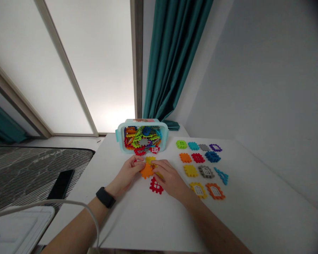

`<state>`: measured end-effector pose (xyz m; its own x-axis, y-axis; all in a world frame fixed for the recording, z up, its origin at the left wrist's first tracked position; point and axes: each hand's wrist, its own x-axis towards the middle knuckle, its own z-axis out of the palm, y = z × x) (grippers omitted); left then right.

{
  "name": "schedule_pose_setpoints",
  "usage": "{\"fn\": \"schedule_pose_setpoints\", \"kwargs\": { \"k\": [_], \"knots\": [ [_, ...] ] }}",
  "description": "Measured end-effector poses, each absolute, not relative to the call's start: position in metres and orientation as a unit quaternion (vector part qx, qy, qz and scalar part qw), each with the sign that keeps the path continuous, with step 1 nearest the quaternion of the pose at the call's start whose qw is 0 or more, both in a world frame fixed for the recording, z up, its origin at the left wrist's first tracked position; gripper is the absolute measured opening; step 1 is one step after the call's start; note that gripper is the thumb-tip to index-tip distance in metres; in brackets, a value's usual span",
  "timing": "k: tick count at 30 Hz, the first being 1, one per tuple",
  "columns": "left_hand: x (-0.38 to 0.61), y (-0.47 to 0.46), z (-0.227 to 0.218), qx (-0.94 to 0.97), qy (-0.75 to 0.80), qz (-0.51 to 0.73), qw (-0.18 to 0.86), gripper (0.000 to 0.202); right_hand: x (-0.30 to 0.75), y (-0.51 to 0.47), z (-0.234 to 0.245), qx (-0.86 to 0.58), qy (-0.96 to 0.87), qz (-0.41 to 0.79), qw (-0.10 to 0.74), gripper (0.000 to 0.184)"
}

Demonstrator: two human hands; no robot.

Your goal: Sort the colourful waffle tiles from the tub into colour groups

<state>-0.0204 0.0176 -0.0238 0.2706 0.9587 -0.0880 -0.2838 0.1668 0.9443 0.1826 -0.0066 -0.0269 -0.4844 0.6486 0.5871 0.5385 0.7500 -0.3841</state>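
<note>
Both hands meet at the middle of the white table (254, 211). My left hand (127, 173) pinches the left side of an orange toothed tile (146, 171). My right hand (169, 178) grips the same tile from the right, and a yellow tile (150, 159) shows just behind its fingers. A red window-shaped tile (156, 185) lies flat on the table right below the hands. My left wrist carries a black watch (105, 197).
A pale blue box (141, 135) lies tipped on its side behind the hands, full of coloured tiles, some spilling out. Several tiles lie in rows on the right (201, 162). A dark phone (60, 184) rests left of the table; a white cable (69, 203) crosses my left arm.
</note>
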Motion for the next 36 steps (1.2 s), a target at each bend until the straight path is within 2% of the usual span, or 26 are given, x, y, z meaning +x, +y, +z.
{"fn": "schedule_pose_setpoints", "kwargs": {
  "k": [5,8,11,15,19,25,36],
  "knots": [
    [-0.02,0.017,-0.022,0.457,0.389,0.449,0.662,0.037,0.181,-0.009,-0.024,-0.329,-0.871,0.061,0.36,0.016],
    [-0.022,0.016,-0.018,0.499,0.397,0.452,0.624,0.032,0.182,-0.009,-0.024,-0.338,-0.86,0.077,0.375,0.015],
    [-0.026,0.015,-0.014,0.606,0.411,0.454,0.507,0.03,0.183,-0.008,-0.025,-0.347,-0.847,0.094,0.391,0.014],
    [-0.035,0.015,-0.012,0.773,0.398,0.398,0.293,0.043,0.185,-0.006,-0.028,-0.36,-0.832,0.1,0.41,0.016],
    [-0.041,0.019,-0.013,0.833,0.379,0.358,0.187,0.049,0.188,-0.003,-0.031,-0.373,-0.824,0.109,0.413,0.016],
    [-0.045,0.023,-0.016,0.849,0.368,0.35,0.147,0.048,0.194,-0.001,-0.032,-0.391,-0.813,0.116,0.416,0.014],
    [-0.041,0.018,-0.013,0.847,0.37,0.354,0.141,0.046,0.193,-0.001,-0.032,-0.385,-0.81,0.115,0.427,0.016]
  ]
}}
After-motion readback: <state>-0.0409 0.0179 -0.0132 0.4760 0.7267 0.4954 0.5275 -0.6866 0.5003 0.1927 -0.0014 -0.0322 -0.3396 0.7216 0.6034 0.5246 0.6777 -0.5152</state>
